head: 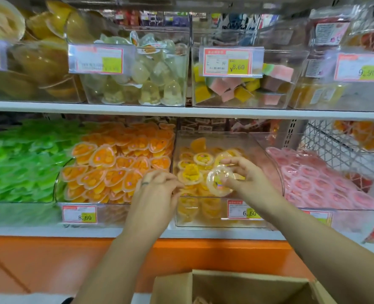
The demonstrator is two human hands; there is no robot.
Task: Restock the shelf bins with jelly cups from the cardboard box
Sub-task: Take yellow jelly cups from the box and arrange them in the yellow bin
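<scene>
A clear bin (220, 218) on the lower shelf holds several yellow jelly cups (191, 173). My right hand (245, 174) reaches over the bin's front wall and pinches one round yellow jelly cup (217, 183) by its rim, lid facing me. My left hand (157, 189) hovers just left of the bin at its front corner, fingers curled, with nothing visible in them. The open cardboard box (236, 286) sits low at the bottom of the view; its inside is mostly hidden.
Left of the yellow bin stand a bin of orange heart-shaped cups (115, 167) and green ones (17, 163); pink cups (317, 183) lie to the right. The upper shelf (181, 111) carries more clear bins with price tags. An orange base panel (50, 260) runs below.
</scene>
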